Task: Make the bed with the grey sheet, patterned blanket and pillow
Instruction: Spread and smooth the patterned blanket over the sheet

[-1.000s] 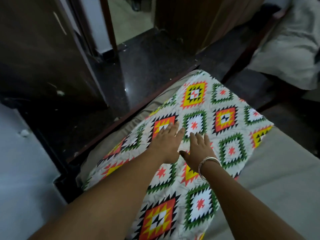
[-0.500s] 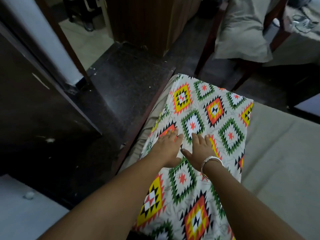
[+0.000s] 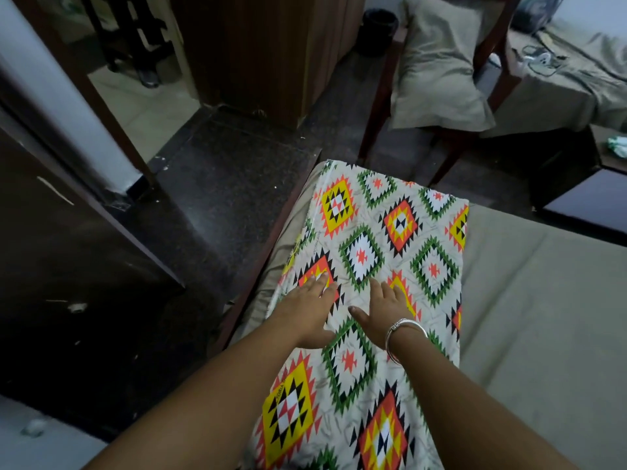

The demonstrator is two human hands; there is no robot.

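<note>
Both hands, left (image 3: pixel 310 312) and right (image 3: pixel 385 312), press flat, fingers straight, on the folded blanket (image 3: pixel 383 252); its long axis runs six to twelve along the sheet's (image 3: pixel 543 300) left edge; pillow (image 3: pixel 437 69) lies at one o'clock, right hand nearer.

A dark speckled floor (image 3: pixel 230 184) runs to a doorway, with paler tiles (image 3: pixel 142 110) beyond it. A dark door (image 3: pixel 61 239) stands open at the left, next to a white door post (image 3: pixel 57 106). A tall wooden cabinet (image 3: pixel 271 52) stands at the back, and a black bin (image 3: pixel 378 30) sits just to its right. A wooden chair (image 3: pixel 373 106) stands near the bin. Farther right is another bed (image 3: pixel 559 96) with what may be a tangled cord (image 3: pixel 543 61) lying on it. A low dark table (image 3: pixel 583 201) sits at the right edge.
</note>
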